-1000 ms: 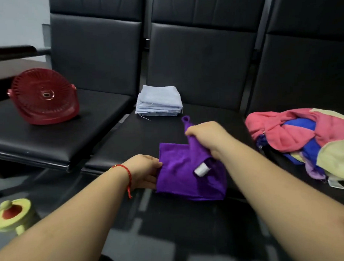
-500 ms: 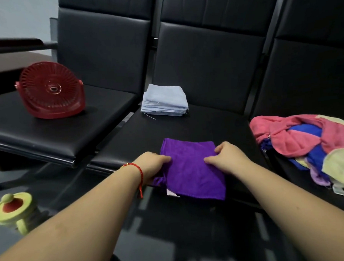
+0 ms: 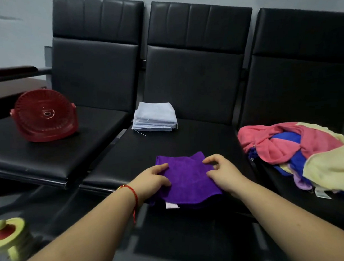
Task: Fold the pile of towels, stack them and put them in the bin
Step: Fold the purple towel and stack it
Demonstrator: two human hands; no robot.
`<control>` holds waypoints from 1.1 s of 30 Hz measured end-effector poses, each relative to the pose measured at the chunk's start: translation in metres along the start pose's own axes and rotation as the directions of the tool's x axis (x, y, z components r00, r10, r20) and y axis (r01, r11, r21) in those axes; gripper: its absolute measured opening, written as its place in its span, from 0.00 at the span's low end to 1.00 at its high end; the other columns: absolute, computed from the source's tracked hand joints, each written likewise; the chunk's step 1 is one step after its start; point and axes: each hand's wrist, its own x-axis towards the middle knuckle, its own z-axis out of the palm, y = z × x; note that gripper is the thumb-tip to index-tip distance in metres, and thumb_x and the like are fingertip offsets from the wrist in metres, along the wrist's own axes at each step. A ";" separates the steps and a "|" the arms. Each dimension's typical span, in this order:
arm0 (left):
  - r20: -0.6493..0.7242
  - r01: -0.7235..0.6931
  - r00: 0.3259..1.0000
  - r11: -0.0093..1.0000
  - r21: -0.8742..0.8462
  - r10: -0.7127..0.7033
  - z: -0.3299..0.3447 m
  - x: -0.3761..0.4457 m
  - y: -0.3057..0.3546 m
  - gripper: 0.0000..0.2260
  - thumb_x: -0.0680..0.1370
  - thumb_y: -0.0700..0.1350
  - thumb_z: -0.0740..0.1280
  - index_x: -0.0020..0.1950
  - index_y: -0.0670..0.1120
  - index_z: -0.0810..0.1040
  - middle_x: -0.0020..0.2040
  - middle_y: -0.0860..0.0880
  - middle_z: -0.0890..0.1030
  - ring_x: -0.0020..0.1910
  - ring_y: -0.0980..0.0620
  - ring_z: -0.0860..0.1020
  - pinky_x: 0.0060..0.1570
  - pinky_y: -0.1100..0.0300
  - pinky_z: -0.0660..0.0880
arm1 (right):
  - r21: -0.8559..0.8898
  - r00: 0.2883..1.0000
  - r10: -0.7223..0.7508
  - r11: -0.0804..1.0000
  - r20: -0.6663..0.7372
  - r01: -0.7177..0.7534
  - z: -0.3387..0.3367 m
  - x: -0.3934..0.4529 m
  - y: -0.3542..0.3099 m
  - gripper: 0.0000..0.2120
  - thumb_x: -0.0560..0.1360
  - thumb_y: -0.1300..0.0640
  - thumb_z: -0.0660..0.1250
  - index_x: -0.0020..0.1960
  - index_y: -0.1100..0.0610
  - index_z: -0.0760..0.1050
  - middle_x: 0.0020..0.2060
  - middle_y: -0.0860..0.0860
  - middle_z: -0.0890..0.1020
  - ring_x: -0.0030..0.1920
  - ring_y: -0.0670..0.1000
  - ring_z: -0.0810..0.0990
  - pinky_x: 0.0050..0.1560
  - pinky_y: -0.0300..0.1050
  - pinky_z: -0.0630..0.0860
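- While both hands pinch the purple towel (image 3: 186,177) at the middle seat's front edge, left hand (image 3: 153,181) and right hand (image 3: 222,172) at its sides, folding looks unfinished.
- Pale stack (image 3: 154,117) sits folded at the seat's back; the pile (image 3: 300,153) on the right seat remains; no bin is visible.

arms: bare, no sleeves | left wrist: thin red string bracelet (image 3: 133,193), loose end dangling
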 end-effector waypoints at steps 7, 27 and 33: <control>-0.082 -0.087 0.993 0.995 -0.049 0.082 0.001 0.017 0.011 0.28 0.73 0.35 0.66 0.71 0.53 0.69 0.63 0.52 0.71 0.57 0.53 0.73 0.46 0.69 0.70 | 0.025 0.993 -0.088 0.996 0.079 0.086 -0.001 0.012 0.002 0.23 0.72 0.61 0.70 0.66 0.48 0.74 0.63 0.48 0.76 0.57 0.48 0.78 0.55 0.39 0.74; -0.330 -0.148 0.919 0.966 0.214 0.214 -0.099 0.219 0.088 0.28 0.74 0.37 0.64 0.73 0.54 0.67 0.43 0.48 0.78 0.27 0.58 0.69 0.24 0.71 0.65 | 0.233 0.965 -0.263 0.939 0.005 0.254 0.015 0.243 -0.094 0.33 0.72 0.65 0.70 0.74 0.52 0.64 0.67 0.50 0.73 0.50 0.43 0.75 0.40 0.28 0.69; -0.384 -0.115 0.897 0.953 0.282 0.221 -0.137 0.280 0.107 0.28 0.73 0.36 0.64 0.72 0.54 0.69 0.33 0.53 0.75 0.26 0.58 0.69 0.21 0.72 0.64 | 0.253 0.962 -0.270 0.934 0.032 0.254 0.038 0.315 -0.120 0.34 0.72 0.65 0.70 0.75 0.54 0.63 0.69 0.52 0.71 0.56 0.48 0.75 0.51 0.35 0.69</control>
